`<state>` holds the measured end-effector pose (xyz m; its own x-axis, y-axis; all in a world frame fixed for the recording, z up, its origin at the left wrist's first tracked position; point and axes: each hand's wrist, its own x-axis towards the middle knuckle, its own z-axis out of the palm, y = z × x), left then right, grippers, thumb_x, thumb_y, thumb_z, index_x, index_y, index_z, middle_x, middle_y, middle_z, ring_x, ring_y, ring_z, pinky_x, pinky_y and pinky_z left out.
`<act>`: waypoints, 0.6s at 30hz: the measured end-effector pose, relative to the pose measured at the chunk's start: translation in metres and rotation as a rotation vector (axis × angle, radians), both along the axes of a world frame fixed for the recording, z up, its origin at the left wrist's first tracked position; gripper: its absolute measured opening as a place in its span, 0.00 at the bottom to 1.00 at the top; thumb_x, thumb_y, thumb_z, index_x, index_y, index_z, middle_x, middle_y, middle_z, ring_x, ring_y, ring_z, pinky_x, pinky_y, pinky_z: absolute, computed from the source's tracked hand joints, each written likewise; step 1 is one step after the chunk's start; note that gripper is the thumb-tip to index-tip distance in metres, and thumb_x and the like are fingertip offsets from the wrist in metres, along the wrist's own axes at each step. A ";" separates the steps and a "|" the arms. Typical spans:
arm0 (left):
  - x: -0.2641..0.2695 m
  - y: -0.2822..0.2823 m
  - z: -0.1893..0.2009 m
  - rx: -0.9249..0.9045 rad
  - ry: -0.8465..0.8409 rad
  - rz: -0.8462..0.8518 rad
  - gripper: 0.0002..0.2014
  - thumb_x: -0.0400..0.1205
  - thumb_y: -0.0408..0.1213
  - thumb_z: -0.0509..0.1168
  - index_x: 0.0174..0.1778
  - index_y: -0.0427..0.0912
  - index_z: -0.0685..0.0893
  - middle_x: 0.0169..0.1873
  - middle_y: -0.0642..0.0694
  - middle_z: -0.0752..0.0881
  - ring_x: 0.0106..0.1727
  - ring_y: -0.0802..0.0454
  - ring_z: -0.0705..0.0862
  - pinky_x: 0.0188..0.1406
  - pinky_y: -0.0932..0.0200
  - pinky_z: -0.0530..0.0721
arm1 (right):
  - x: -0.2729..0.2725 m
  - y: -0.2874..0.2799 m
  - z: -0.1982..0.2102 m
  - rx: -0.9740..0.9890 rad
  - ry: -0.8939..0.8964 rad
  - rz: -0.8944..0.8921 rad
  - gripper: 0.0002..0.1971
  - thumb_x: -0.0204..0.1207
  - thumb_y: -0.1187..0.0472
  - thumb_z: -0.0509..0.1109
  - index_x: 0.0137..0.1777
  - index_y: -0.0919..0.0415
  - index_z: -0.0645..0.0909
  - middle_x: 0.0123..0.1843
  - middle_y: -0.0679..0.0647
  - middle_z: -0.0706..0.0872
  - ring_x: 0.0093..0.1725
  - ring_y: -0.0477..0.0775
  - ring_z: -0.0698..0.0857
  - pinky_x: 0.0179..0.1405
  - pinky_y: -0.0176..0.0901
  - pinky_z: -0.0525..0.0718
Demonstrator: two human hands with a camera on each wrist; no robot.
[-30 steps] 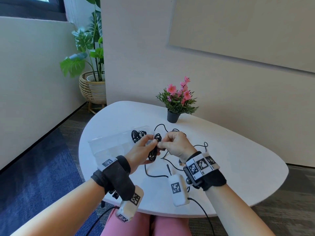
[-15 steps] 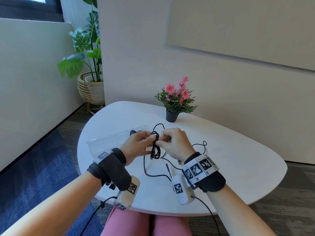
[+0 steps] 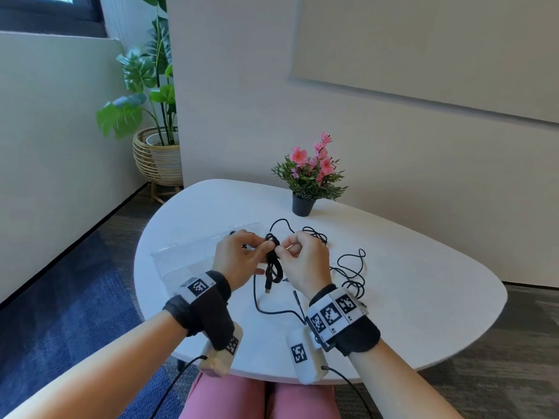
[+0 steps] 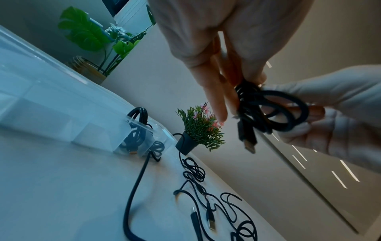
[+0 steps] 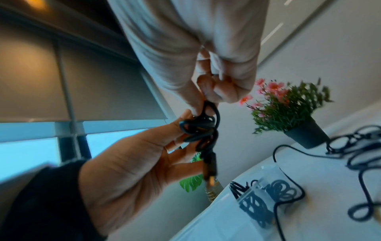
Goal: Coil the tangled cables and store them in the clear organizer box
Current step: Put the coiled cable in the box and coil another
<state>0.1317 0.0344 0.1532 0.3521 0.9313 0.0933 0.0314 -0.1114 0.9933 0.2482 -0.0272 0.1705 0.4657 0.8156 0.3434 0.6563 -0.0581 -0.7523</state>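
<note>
Both hands raised above the white rounded bench [image 3: 393, 282], meeting at one small black coiled cable bundle [image 3: 273, 261].

Left hand [image 3: 239, 261]: grip closed on the bundle's upper part, thumb and forefinger pinching it; remaining fingers [image 4: 214, 97] extend loosely alongside. Right hand [image 3: 305, 261]: grip clenched, fingertips pinching the top of the same bundle. A loop of the bundle hangs below the pinch, with one metal-tipped plug [image 4: 249, 146] dangling free at the bottom.

Count:
- Coiled bundle in hand: one.
- Clear plastic organizer box [image 3: 193, 258]: one, on the bench to the left, behind the left hand. In its near end compartment sits one stored black cable coil [image 4: 136, 138]; a second coil [image 5: 280, 190] lies at the box's end, and I cannot tell whether inside or just outside.
- Loose black cables [image 3: 348, 267]: tangled on the bench right of the hands, exact number unclear; at least two free plug ends [image 4: 210, 223] show in the left wrist view.
- Small black pot of pink flowers [image 3: 308, 182]: one, at the bench's far edge.
- Large green leafy plant in a woven basket [image 3: 157, 152]: one, on the floor by the wall.

Against the view one second back: the hands sit higher and closer to the pot, the bundle is drawn narrower, hanging more upright, and the box's stored coil is now hidden behind the left hand in the head view.
</note>
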 end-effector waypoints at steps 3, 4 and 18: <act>0.000 0.001 0.001 0.024 -0.020 0.000 0.04 0.76 0.33 0.72 0.36 0.45 0.90 0.37 0.46 0.77 0.37 0.47 0.91 0.37 0.41 0.89 | 0.004 0.003 0.001 -0.001 0.084 0.004 0.01 0.70 0.65 0.75 0.40 0.61 0.86 0.23 0.43 0.76 0.25 0.37 0.76 0.30 0.18 0.73; -0.001 0.002 0.000 0.028 -0.029 -0.008 0.06 0.76 0.33 0.71 0.35 0.47 0.90 0.37 0.45 0.76 0.37 0.45 0.90 0.38 0.41 0.89 | 0.004 0.004 0.001 -0.005 0.083 0.023 0.01 0.70 0.66 0.76 0.38 0.62 0.86 0.23 0.43 0.76 0.25 0.38 0.75 0.30 0.19 0.74; -0.002 0.010 -0.002 -0.156 -0.211 -0.091 0.09 0.81 0.28 0.63 0.54 0.29 0.84 0.47 0.45 0.78 0.40 0.46 0.87 0.35 0.49 0.90 | 0.005 0.005 -0.002 0.039 0.568 0.221 0.05 0.70 0.67 0.77 0.45 0.62 0.88 0.29 0.54 0.86 0.28 0.46 0.83 0.39 0.40 0.85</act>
<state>0.1299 0.0446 0.1507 0.4231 0.9055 0.0313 -0.1807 0.0504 0.9822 0.2529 -0.0219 0.1689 0.4057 0.9058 0.1224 0.1450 0.0685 -0.9871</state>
